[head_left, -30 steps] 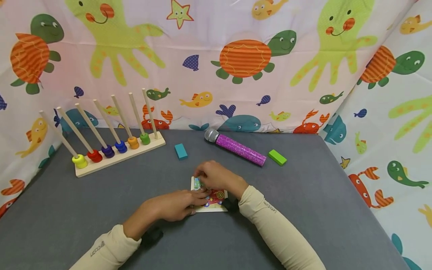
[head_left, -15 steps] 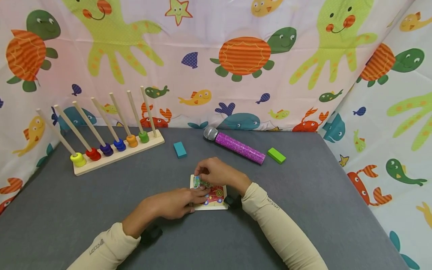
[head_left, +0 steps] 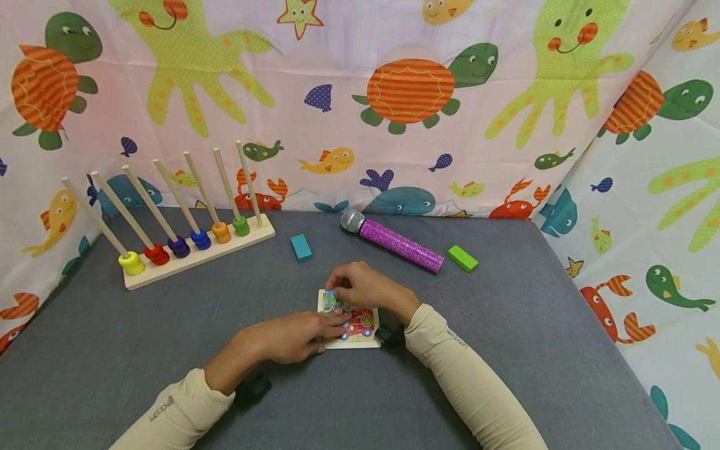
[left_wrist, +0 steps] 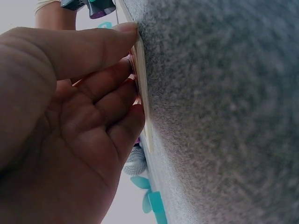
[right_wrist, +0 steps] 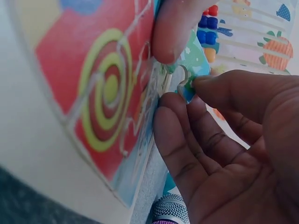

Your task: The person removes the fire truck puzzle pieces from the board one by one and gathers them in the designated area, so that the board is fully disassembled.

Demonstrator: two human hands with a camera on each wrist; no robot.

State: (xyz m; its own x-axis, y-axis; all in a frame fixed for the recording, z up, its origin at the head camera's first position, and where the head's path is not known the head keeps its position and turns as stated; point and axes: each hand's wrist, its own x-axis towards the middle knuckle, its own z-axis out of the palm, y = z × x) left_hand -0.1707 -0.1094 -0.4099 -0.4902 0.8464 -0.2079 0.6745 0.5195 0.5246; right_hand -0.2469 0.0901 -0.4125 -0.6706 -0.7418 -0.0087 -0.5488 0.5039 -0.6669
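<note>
A small jigsaw puzzle board (head_left: pixel 355 344) with a pale wooden rim and a red vehicle picture lies on the grey table. My left hand (head_left: pixel 295 337) rests on its left side, fingers fairly straight over the picture. In the left wrist view the thumb (left_wrist: pixel 107 46) touches the board's edge. Over the board's far left corner, my right hand (head_left: pixel 362 287) pinches a green and blue puzzle piece (right_wrist: pixel 200 58) between thumb and fingers. In the right wrist view the piece is tilted against the board surface, and a left fingertip (right_wrist: pixel 170 39) lies beside it.
Behind the hands lie a teal block (head_left: pixel 300 248), a glittery purple microphone (head_left: pixel 400 245) and a lime green block (head_left: pixel 462 258). A wooden peg stand (head_left: pixel 197 259) with coloured beads stands at the back left. A printed sea-animal curtain (head_left: pixel 337 131) closes off the back.
The right hand has opened out slightly from the left hand at the far left corner, showing more of the piece and board. The left hand has stayed nearly still.
</note>
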